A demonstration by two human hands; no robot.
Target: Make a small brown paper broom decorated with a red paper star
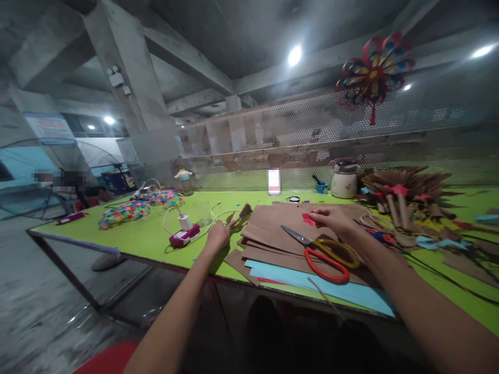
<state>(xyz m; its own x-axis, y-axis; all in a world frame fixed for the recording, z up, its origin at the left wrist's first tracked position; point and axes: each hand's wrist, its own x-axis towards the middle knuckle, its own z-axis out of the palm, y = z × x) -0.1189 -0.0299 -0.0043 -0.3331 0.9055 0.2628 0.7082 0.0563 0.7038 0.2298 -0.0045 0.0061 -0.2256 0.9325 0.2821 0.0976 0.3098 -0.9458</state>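
My left hand (218, 236) is closed around the lower end of a narrow, frayed brown paper piece (240, 217), just left of the paper stack. In a pinch, my right hand (331, 218) holds a small red paper flower (309, 219) above the stack. Beneath it lies brown paper (268, 221) in several sheets, with light blue paper (288, 275) sticking out at the front. A pair of scissors (331, 271), with one red and one yellow handle loop, rests partly spread on the sheets, close below my right hand.
A purple power strip (178, 238) with a white charger (184, 222) and cable sits left of my left hand. Bags of colourful pieces (125, 214) lie farther left. A lit phone (274, 181) stands at the back. Fanned brown paper flowers (397, 187) and scraps crowd the right side.
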